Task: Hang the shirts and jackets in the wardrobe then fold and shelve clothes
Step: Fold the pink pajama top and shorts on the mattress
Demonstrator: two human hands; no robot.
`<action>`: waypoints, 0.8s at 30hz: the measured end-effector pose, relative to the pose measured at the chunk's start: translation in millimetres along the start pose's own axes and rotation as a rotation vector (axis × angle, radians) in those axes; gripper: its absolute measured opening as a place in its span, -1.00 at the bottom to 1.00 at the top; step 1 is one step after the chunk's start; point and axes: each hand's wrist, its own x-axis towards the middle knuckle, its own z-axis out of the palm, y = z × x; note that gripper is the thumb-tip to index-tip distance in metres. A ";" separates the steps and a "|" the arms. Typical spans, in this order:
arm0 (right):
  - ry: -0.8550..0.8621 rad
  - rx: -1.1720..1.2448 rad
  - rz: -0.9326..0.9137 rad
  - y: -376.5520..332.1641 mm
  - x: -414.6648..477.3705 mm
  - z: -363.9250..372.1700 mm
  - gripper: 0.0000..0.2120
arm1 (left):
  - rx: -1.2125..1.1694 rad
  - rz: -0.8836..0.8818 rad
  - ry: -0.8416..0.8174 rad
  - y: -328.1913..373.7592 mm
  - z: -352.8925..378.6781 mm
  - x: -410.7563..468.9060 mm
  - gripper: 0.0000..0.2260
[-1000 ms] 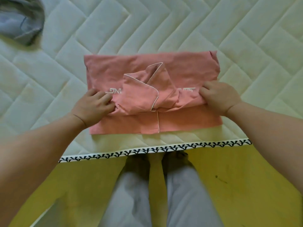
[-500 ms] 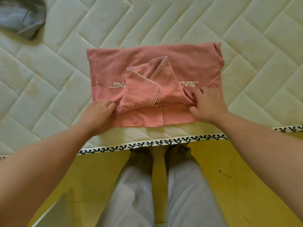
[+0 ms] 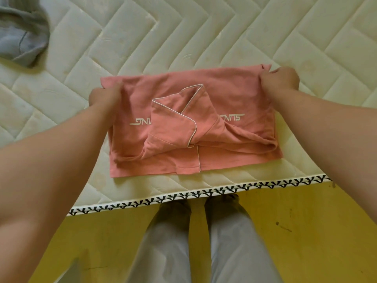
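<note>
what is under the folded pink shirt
The quilted mattress lies under the pink shirt. Whether anything else is beneath cannot be seen; the fabric covers that patch.

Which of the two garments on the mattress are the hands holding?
The pink shirt, folded flat with white piping: the left hand and right hand grip its far corners. The grey garment lies crumpled and untouched at far left.

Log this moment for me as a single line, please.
step: folding | left hand: grips far-left corner of pink shirt | right hand: grips far-right corner | pink shirt: partly folded on mattress | grey garment: far left, apart
</note>
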 end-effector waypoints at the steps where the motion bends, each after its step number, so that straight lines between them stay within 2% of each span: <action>1: -0.012 0.028 0.024 -2.0 2.9 1.1 -0.72 | -0.001 -0.043 -0.023 5.7 1.0 3.1 -0.31; 4: -0.069 0.022 0.093 -4.0 4.8 3.3 -0.56 | 0.028 -0.110 -0.076 15.5 1.6 8.4 -0.35; 8: -0.107 0.006 0.158 5.2 1.7 -3.5 -0.50 | 0.138 -0.126 -0.139 10.0 -6.6 7.0 -0.33; 11: -0.182 0.022 0.219 15.4 0.2 -9.5 -0.29 | 0.143 -0.126 -0.276 1.3 -11.7 4.3 -0.31; 14: -0.274 0.001 0.248 27.3 -5.9 -12.3 -0.19 | 0.164 -0.138 -0.398 -4.7 -16.8 0.1 -0.34; 17: -0.357 0.024 0.247 43.3 -11.7 -15.1 -0.16 | 0.198 -0.142 -0.460 -15.7 -22.6 -3.8 -0.37; 21: -0.439 -0.004 0.254 58.1 -20.8 -17.7 -0.22 | 0.186 -0.177 -0.537 -43.9 -27.6 -17.1 -0.35; 24: -0.444 0.058 0.265 62.8 -31.9 -13.2 -0.27 | 0.100 -0.195 -0.577 -63.2 -24.3 -29.8 -0.52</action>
